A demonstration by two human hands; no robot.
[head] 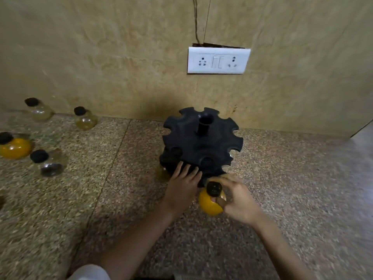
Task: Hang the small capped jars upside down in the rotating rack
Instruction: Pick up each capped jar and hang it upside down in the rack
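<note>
A black rotating rack (201,142) with notched slots round its edge stands on the speckled counter near the wall. My left hand (182,182) rests flat against the rack's lower front, fingers apart. My right hand (236,197) grips a small jar of yellow powder (210,202) with a black cap, just in front of the rack, cap pointing up toward the rack. A pale jar (162,172) hangs under the rack's left side, partly hidden. Several more capped jars stand at the left: a yellow one (15,147), a dark one (50,162) and two pale ones (85,119) (40,110).
A tan wall runs close behind the rack, with a white socket plate (218,60) above it. The speckled stone counter (292,178) stretches to the right and toward me. A white sleeve (88,272) shows at the bottom edge.
</note>
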